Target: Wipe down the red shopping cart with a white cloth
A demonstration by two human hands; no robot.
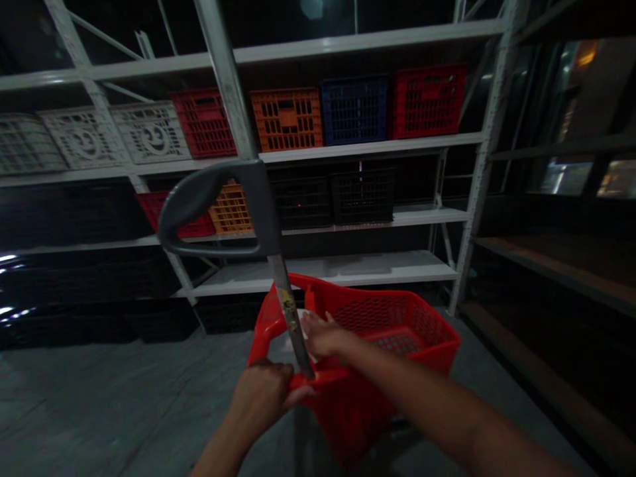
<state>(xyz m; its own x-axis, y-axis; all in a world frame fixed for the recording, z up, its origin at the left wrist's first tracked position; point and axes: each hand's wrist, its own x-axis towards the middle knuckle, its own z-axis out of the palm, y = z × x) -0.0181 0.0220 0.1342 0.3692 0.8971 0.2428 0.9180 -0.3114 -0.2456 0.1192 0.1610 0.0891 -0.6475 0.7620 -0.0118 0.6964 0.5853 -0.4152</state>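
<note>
A red plastic shopping cart basket (387, 377) stands on the floor in front of me, with a metal pole (294, 331) rising from it to a grey loop handle (268, 205). My left hand (265, 391) is closed round the basket's near red rim, left of the pole's foot. Inside the basket, just behind the pole, my right hand (320, 336) holds a white cloth (302, 314) against the red plastic. Part of the cloth is hidden by the pole and my fingers. The rest of the basket's perforated interior shows no contents.
Behind the cart runs a white metal rack (348, 266). Its shelves carry an orange crate (288, 119), a blue crate (354, 110), a red crate (430, 99) and several white and black ones. Dark shelving (561, 271) stands at right. The concrete floor (124, 404) shows at left.
</note>
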